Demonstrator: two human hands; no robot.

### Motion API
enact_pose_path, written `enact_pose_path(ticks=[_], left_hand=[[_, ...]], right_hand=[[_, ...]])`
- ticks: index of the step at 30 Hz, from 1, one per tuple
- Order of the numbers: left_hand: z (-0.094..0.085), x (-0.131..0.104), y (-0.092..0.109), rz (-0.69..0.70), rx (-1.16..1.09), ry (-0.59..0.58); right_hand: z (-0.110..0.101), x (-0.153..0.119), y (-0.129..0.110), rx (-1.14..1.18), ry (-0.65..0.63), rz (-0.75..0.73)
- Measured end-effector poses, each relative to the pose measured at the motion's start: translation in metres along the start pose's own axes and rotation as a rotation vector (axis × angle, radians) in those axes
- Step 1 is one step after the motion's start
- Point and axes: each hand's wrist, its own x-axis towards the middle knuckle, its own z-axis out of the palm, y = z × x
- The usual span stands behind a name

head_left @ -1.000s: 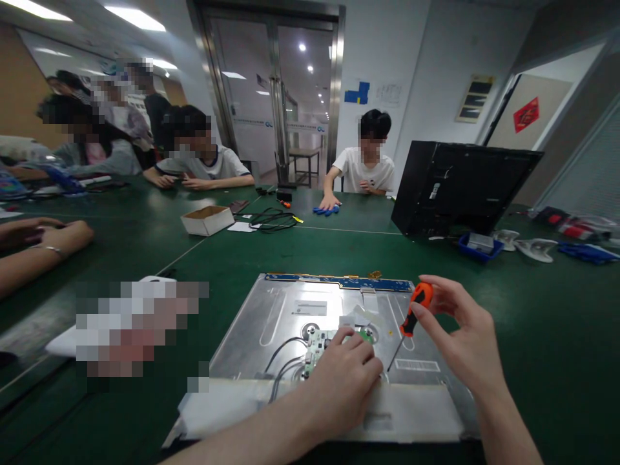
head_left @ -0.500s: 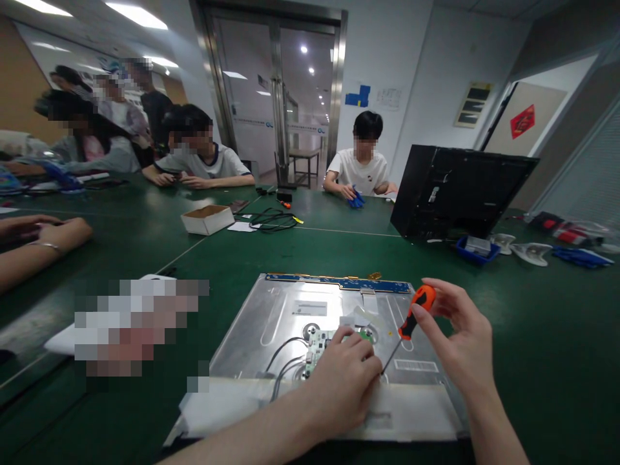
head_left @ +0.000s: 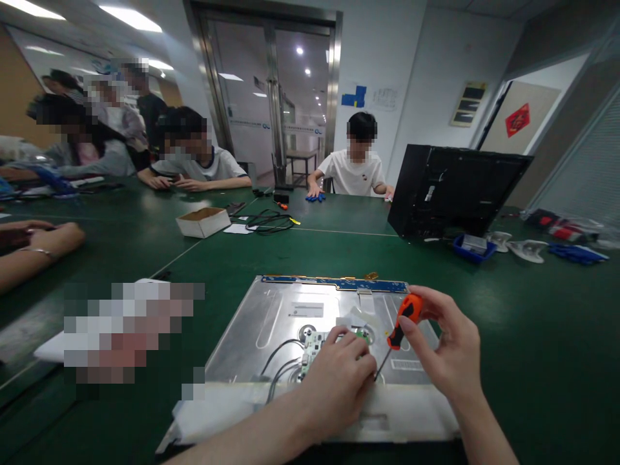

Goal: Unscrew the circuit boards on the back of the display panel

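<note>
A display panel (head_left: 242, 345) lies flat with its silvery metal back facing up. My left hand (head_left: 336, 371) rests over a small green circuit board (head_left: 314, 345) on it, covering much of the board. Its fingers are curled and close together, their tips and whatever they hold hidden. In my right hand (head_left: 448, 349) is an orange and black screwdriver (head_left: 405, 316), gripped by the handle and tilted. The shaft runs down beside my left fingers, where the tip is hard to make out. Black cables (head_left: 278, 361) lead from the board's left side.
A black monitor (head_left: 460, 194) stands at the back right, a blue tray (head_left: 475, 250) near its base. Toward the back left are a white open box (head_left: 203, 223) and a coiled black cable (head_left: 271, 221). Other people sit around the green table (head_left: 533, 361).
The view shifts slightly. My right hand and the screwdriver come a little lower and more to the left; my left hand stays over the board. The person opposite moves a hand with blue material leftward.
</note>
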Motion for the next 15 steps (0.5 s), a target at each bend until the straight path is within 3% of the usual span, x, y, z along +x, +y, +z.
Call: enact_pose_path(ticks=[7, 15], left_hand=[[-0.0036, 0.0004, -0.0021, -0.013, -0.067, -0.049], [-0.0067, 0.0019, -0.0019, -0.023, -0.076, -0.094]], right_hand=[[0.0019, -0.0003, -0.0043, 0.068, 0.079, -0.076], [0.0036, -0.0028, -0.0054, 0.065, 0.029, -0.111]])
